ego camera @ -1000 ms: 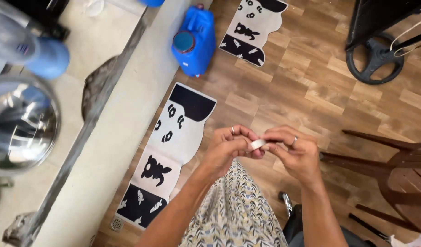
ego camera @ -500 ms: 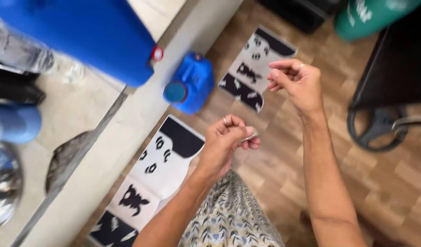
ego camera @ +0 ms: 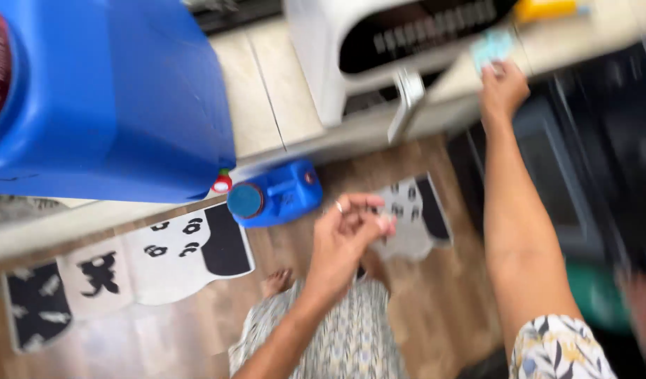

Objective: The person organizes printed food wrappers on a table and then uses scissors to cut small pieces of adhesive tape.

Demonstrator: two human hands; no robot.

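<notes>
Right hand is stretched up and away from me to the counter edge, fingers curled onto a small pale-blue packet lying there; the blur keeps me from telling whether they grip it or only touch it. Largest in my view is a big blue container standing on the counter at the left, and next to it, further along, a white appliance with a dark panel. Below on the wooden floor I see a long black-and-white patterned mat, with a smaller one just beyond my other hand, and a blue jug lying on its side between them. My left hand hangs mid-air above the floor, ring on one finger, fingertips pinched together on something tiny and pale that I cannot identify.
</notes>
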